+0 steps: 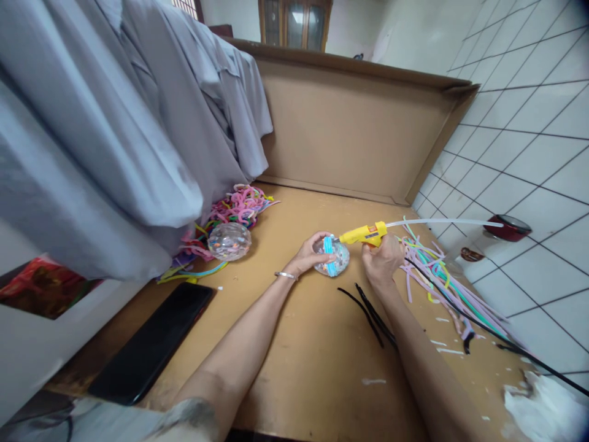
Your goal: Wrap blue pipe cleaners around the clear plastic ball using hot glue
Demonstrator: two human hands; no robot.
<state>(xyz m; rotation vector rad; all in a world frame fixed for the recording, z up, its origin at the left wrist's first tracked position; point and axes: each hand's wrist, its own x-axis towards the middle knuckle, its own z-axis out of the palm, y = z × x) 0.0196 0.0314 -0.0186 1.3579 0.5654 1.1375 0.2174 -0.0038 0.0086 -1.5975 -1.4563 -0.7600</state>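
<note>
A small clear ball (340,259) with colourful bits inside and blue strips around its middle is in my left hand (309,255), whose fingers wrap its left side. My right hand (384,258) grips a yellow glue gun (365,234) by its handle. The gun's nozzle points left and is at the top right of the ball, by the blue strips; whether it touches cannot be made out. A long whitish glue stick (442,221) extends from the gun's back toward the right.
Pink and multicoloured pipe cleaners (242,205) and another clear ball (229,241) lie left, near a black phone (154,341). Black stems (368,313), pastel stems (460,298), a cable and a red-lidded jar (508,227) are right. Cardboard (345,129) stands behind; grey cloth hangs left.
</note>
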